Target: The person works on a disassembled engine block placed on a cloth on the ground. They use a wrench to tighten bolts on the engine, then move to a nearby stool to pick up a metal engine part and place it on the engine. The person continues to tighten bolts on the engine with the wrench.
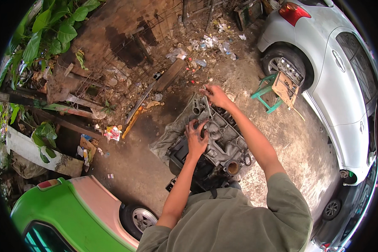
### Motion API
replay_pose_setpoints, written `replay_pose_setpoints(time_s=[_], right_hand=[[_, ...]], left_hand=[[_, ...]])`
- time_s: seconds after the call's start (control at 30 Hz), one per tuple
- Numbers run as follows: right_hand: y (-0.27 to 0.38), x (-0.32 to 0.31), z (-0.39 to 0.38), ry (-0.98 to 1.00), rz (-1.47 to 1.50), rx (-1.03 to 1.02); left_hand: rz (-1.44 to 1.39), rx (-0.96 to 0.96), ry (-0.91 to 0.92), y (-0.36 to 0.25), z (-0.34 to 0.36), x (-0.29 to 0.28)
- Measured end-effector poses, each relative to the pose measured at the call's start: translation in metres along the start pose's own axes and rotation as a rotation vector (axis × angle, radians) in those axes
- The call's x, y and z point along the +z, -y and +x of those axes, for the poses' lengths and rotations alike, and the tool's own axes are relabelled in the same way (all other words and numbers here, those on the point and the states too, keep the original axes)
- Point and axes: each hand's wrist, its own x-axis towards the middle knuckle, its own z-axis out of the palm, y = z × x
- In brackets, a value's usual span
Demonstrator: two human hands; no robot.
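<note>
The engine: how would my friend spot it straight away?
Between the silver car and the green-and-pink car, find the olive shirt at bottom centre. Just above it, beneath the person's left hand, sits the engine: the bulky grey metal block with a round brownish opening at its lower right.

Engine beneath the left hand and right hand: matt, rough-looking metal. Cloth left of the left hand: dull, wrinkled. Stool right of the right hand: smooth plastic; car beyond it: glossy paint.
</note>
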Motion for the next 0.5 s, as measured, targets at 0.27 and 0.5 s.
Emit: replay_pose_setpoints(time_s=[0.27, 0.5], right_hand=[[-0.002, 0.012, 0.005, 0.085, 0.028, -0.022], [-0.005, 0.015, 0.016, 0.160, -0.101, -0.133]], left_hand=[[0.019, -0.052, 0.030, -0.001, 0.002, 0.000], [0.031, -0.064, 0.059, 0.000, 0.003, 0.000]])
